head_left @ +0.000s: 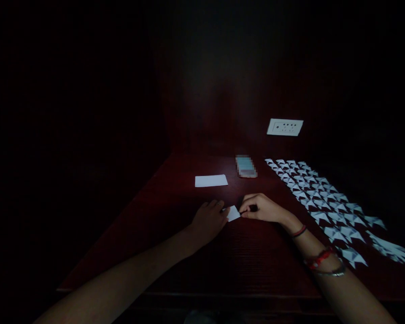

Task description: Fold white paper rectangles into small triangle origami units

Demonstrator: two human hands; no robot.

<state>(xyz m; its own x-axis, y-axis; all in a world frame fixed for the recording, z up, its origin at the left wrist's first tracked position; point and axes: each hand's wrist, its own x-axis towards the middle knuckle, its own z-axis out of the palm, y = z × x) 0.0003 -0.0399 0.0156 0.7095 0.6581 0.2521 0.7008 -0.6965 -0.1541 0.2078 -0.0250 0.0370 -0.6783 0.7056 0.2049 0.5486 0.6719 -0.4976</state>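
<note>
A small piece of white paper (pixel 233 213) lies on the dark red table between my two hands. My left hand (pixel 209 219) covers the paper's left side, with its thumb and fingers on it. At the right corner, my right hand (pixel 260 208) has thumb and index finger closed in a pinch on the paper's edge. Just beyond the hands lies a flat white stack or sheet of paper (pixel 211 181). The left part of the small paper is hidden under my left fingers.
Rows of folded white paper pieces (pixel 327 195) cover the table's right side, close to my right forearm. A phone-like object (pixel 245 166), pixelated, lies farther back. A white socket plate (pixel 285 127) is on the back wall. The table's front edge (pixel 243 295) runs below my forearms.
</note>
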